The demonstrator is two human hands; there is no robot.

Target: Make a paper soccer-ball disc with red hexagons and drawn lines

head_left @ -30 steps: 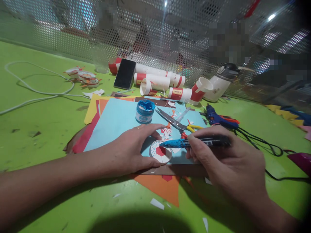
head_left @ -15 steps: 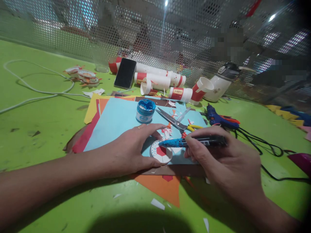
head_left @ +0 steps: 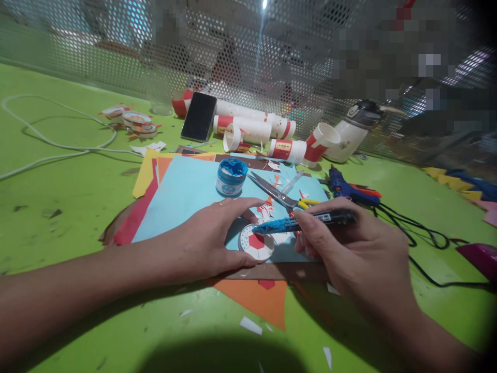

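My left hand curves around a small white paper disc with a red center and rows of blue dots, its thumb on the near rim. Between the thumb and fingers of my right hand is a black marker, its front half smeared with blue paint. The marker's tip is over the dotted upper left part of the disc; whether it touches cannot be made out. Beyond my left hand stands an uncapped jar of blue paint. All of this is on light blue paper.
Scissors and paper scraps lie behind the marker. A blue glue gun with a black cord is at the right. Farther back are a phone, paper cups and a white jug, before a perforated screen.
The marker tip has shifted slightly left and up over the disc, and my right hand has tilted a little. My left hand keeps its hold. The view has moved slightly.
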